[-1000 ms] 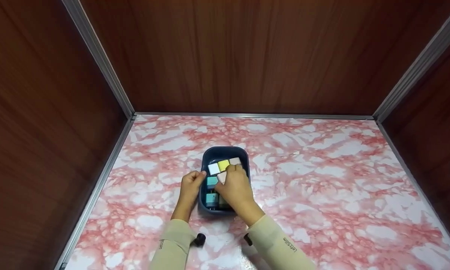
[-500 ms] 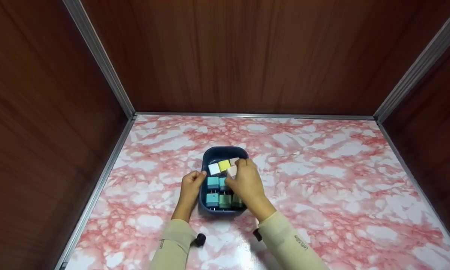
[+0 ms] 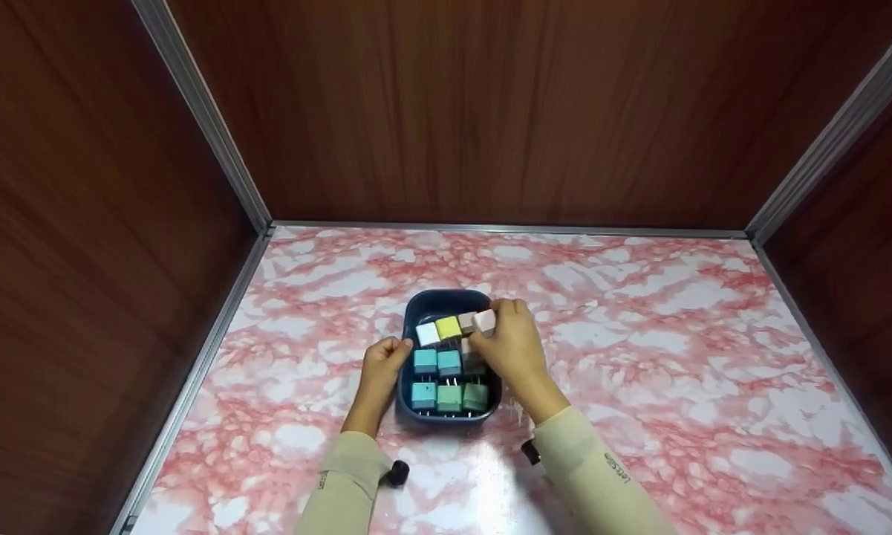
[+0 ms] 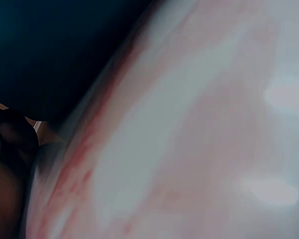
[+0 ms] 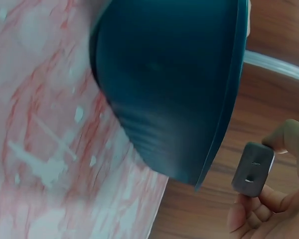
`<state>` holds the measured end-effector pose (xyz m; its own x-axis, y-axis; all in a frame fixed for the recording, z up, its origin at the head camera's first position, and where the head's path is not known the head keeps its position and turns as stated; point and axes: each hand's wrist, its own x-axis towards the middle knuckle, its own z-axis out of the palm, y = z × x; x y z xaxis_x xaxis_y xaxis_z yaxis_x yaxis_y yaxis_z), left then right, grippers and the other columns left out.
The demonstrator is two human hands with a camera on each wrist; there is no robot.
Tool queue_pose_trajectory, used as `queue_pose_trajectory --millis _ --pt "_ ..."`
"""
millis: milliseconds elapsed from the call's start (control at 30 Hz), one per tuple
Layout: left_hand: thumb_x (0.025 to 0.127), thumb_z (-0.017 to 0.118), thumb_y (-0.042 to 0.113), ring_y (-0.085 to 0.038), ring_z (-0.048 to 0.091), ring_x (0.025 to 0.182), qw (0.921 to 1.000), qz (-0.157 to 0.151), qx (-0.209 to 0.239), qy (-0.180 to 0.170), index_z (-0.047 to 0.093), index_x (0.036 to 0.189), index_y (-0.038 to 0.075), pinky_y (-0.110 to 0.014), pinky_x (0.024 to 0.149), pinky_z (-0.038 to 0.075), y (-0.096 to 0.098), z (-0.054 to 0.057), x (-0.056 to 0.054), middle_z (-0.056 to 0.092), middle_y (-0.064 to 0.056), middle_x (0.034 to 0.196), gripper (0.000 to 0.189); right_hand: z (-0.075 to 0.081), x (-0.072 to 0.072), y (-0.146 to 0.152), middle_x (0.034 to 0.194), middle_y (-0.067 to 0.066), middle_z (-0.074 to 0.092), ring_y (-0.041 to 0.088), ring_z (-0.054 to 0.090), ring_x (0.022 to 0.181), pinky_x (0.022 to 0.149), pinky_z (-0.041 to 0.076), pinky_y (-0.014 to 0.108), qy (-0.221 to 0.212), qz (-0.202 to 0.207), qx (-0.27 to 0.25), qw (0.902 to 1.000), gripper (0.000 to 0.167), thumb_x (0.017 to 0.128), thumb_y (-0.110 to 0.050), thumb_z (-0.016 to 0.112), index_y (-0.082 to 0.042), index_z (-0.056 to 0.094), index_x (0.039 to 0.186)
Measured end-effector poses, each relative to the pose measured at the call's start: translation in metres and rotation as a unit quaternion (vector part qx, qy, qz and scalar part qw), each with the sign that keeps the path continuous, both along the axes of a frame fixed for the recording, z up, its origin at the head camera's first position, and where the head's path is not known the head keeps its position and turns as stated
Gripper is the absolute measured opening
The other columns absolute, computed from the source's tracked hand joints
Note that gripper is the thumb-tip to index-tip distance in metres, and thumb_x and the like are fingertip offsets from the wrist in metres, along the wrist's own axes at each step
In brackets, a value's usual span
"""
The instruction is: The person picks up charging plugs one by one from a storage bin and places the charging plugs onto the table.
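A dark blue bin (image 3: 446, 303) stands in the middle of the head view, with several cube-shaped plug adapters inside. White (image 3: 428, 334), yellow (image 3: 448, 327) and beige adapters lie towards its far part, turquoise adapters (image 3: 425, 361) and green adapters (image 3: 450, 397) nearer. My left hand (image 3: 381, 369) holds the bin's left rim, thumb on top. Above the right rim, my right hand (image 3: 518, 349) pinches a pale pink plug adapter (image 3: 484, 321) between thumb and fingers. The right wrist view shows that adapter (image 5: 253, 169) from its pronged face, outside the bin wall (image 5: 169, 74).
The bin stands on a tabletop with a red and white marble pattern (image 3: 676, 357). Brown wood-grain panels (image 3: 490, 111) with grey metal edging enclose the left, back and right sides. Light glares off the near part of the tabletop.
My right hand has lifted the pale pink adapter and moved it right and slightly away, towards the bin's right rim. More adapters in the bin are uncovered. My left hand stays at the rim.
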<state>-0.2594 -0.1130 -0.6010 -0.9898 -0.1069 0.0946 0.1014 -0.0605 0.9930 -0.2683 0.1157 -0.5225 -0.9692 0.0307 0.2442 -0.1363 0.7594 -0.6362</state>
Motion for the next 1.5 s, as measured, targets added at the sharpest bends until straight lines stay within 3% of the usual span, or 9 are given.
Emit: queue_pose_trajectory --millis 167,433,667,800,900,967,1133,1367,1500 --pt "0.095 0.068 0.008 -0.01 0.042 0.063 0.9999 -0.01 -0.008 -0.008 0.05 0.064 0.01 -0.023 0.061 0.035 0.0 0.002 -0.002 0.042 0.006 0.062 0.036 -0.003 -0.007 0.01 0.114 0.017 0.058 0.032 0.057 0.102 0.089 0.05 0.045 -0.006 -0.027 -0.016 0.9995 0.05 0.08 -0.026 0.077 0.0 0.062 0.12" --pt "0.094 0.065 0.006 -0.01 0.037 0.063 0.999 -0.027 -0.017 -0.031 0.042 0.063 0.012 -0.024 0.06 0.03 0.001 -0.023 -0.02 0.036 0.007 0.061 0.039 -0.013 -0.013 0.022 0.117 0.021 0.057 0.037 0.057 0.107 0.095 0.048 0.048 -0.014 -0.053 -0.034 0.9979 0.053 0.08 -0.028 0.076 0.003 0.061 0.12" --pt "0.087 0.059 0.0 -0.012 0.041 0.061 0.9924 -0.05 -0.048 -0.102 0.043 0.065 0.012 -0.025 0.056 0.034 0.004 -0.007 -0.019 0.04 0.005 0.062 0.03 -0.014 -0.018 0.03 0.12 0.023 0.057 0.038 0.057 0.11 0.1 0.047 0.048 -0.022 -0.062 -0.031 0.9973 0.057 0.078 -0.026 0.078 0.004 0.06 0.123" --pt "0.085 0.056 0.003 -0.016 0.042 0.061 0.9787 -0.033 -0.15 -0.136 0.045 0.067 0.012 -0.028 0.056 0.035 0.01 0.01 -0.017 0.041 0.001 0.064 0.023 -0.015 -0.021 0.034 0.119 0.024 0.057 0.039 0.057 0.11 0.1 0.047 0.049 -0.021 -0.064 -0.029 0.9973 0.056 0.078 -0.026 0.077 0.005 0.06 0.122" --pt "0.085 0.055 0.006 -0.021 0.045 0.067 0.9584 0.004 -0.252 -0.134 0.049 0.07 0.011 -0.032 0.06 0.037 0.016 0.018 -0.016 0.047 -0.003 0.069 0.018 -0.018 -0.023 0.037 0.118 0.024 0.057 0.04 0.058 0.109 0.1 0.047 0.049 -0.017 -0.068 -0.028 0.9972 0.054 0.079 -0.027 0.077 0.005 0.061 0.119" --pt "0.085 0.056 0.007 -0.021 0.044 0.069 0.95 0.03 -0.285 -0.124 0.048 0.071 0.011 -0.033 0.062 0.037 0.02 0.018 -0.015 0.046 -0.004 0.07 0.017 -0.022 -0.024 0.039 0.117 0.025 0.057 0.041 0.059 0.108 0.099 0.047 0.049 -0.021 -0.07 -0.028 0.9969 0.053 0.08 -0.029 0.076 0.005 0.061 0.118" --pt "0.084 0.057 0.007 -0.019 0.034 0.061 0.9587 0.073 -0.252 -0.11 0.039 0.066 0.014 -0.031 0.057 0.03 0.02 0.008 -0.015 0.035 -0.001 0.064 0.026 -0.031 -0.031 0.045 0.116 0.026 0.057 0.042 0.06 0.107 0.097 0.048 0.049 -0.051 -0.071 -0.035 0.9956 0.051 0.083 -0.029 0.074 0.006 0.061 0.117" --pt "0.083 0.056 0.006 -0.018 0.033 0.059 0.9653 0.073 -0.223 -0.115 0.037 0.066 0.015 -0.031 0.055 0.028 0.021 0.005 -0.016 0.034 0.001 0.062 0.027 -0.038 -0.039 0.048 0.117 0.026 0.057 0.043 0.06 0.106 0.097 0.048 0.05 -0.071 -0.079 -0.032 0.9938 0.051 0.083 -0.028 0.072 0.007 0.06 0.117" --pt "0.082 0.056 0.006 -0.018 0.033 0.06 0.9627 0.081 -0.23 -0.117 0.038 0.065 0.014 -0.031 0.056 0.028 0.021 0.003 -0.017 0.034 0.001 0.062 0.026 -0.044 -0.044 0.047 0.118 0.027 0.057 0.043 0.061 0.106 0.097 0.049 0.05 -0.09 -0.084 -0.031 0.9918 0.052 0.081 -0.028 0.072 0.007 0.06 0.117"
